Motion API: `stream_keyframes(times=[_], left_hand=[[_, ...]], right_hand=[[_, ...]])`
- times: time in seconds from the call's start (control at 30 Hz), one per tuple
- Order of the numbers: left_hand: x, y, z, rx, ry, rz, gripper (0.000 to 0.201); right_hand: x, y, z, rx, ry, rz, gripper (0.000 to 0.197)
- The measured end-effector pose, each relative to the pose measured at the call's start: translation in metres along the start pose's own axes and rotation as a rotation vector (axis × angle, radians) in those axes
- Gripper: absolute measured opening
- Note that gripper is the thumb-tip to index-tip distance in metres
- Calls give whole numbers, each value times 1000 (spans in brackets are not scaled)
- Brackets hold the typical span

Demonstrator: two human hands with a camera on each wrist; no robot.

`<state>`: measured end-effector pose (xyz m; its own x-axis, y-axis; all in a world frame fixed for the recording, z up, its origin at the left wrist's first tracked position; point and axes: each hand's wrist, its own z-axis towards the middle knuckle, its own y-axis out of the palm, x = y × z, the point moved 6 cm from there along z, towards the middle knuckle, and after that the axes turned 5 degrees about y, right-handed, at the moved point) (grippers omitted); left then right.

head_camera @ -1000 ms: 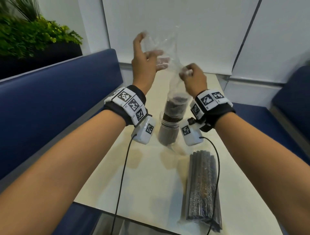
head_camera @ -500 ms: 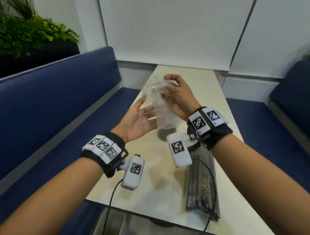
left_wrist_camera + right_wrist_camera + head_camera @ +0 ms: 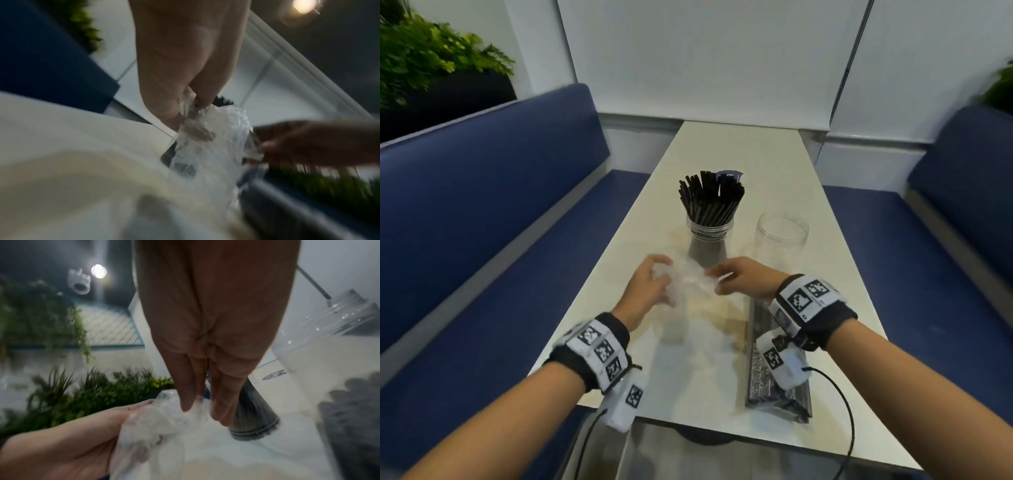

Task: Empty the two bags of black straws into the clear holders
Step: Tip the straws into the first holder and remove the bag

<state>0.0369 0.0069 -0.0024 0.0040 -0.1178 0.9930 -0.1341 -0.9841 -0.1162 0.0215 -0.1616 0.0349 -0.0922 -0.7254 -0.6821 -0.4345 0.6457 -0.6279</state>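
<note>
The left hand (image 3: 650,287) and right hand (image 3: 743,279) both pinch the empty clear bag (image 3: 688,284), crumpled between them just above the white table (image 3: 739,154). 1 clear holder (image 3: 709,240) beyond them is full of black straws (image 3: 710,198); the empty holder (image 3: 780,236) stands to its right. Best to ball the wrapper tight and set it left, away from the full straw bag (image 3: 774,387) lying near right.

Both hands hold a crumpled empty bag (image 3: 688,279) above the surface (image 3: 739,154): left hand (image 3: 649,287), right hand (image 3: 744,279). Behind stand a holder (image 3: 710,241) full of black straws (image 3: 709,198) and an empty holder (image 3: 782,233). A full bag (image 3: 774,387) lies under the right wrist.
</note>
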Motion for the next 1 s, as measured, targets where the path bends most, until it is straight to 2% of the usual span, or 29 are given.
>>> stream_keyframes(times=[0.03, 0.1, 0.13, 0.2, 0.3, 0.37, 0.4, 0.47, 0.5, 0.53, 0.63, 0.73, 0.83, 0.9, 1.0], left_hand=[[-10, 2, -1, -7, 37, 188, 26], [-35, 14, -4, -134, 42, 629, 25], [-48, 20, -6, -226, 7, 814, 34], [-63, 27, -12, -345, -48, 990, 50], [-48, 25, -7, -324, -22, 945, 58], [-27, 16, 0, -219, 2, 732, 67], [-14, 11, 4, -153, 38, 614, 65], [14, -2, 16, -20, 131, 495, 45], [25, -7, 25, 18, 169, 473, 46], [35, -10, 36, 23, 185, 443, 57], [48, -10, 73, -83, 96, 377, 99], [49, 3, 105, -229, 31, 420, 126], [48, 18, 128, -296, 34, 424, 133], [49, 30, 139, -333, 60, 387, 125], [54, 43, 150, -376, 99, 345, 125]], right_hand=[[6, 6, 1, -47, 43, -136, 47], [17, 13, 3, -72, 122, -321, 48], [21, 14, 5, -52, 147, -356, 49], [25, 9, 9, 17, 175, -320, 53], [24, -13, 15, 176, 171, -111, 70], [21, -29, 22, 272, 136, 39, 87], [18, -36, 25, 308, 111, 105, 97], [12, -48, 33, 356, 70, 213, 113], [9, -53, 37, 374, 56, 259, 119], [6, -57, 41, 391, 44, 305, 124], [-4, -68, 54, 431, -1, 444, 131], [-14, -73, 71, 436, -55, 555, 133], [-19, -74, 89, 411, -100, 589, 135], [-19, -75, 98, 381, -110, 614, 134], [-21, -79, 106, 359, -134, 612, 119]])
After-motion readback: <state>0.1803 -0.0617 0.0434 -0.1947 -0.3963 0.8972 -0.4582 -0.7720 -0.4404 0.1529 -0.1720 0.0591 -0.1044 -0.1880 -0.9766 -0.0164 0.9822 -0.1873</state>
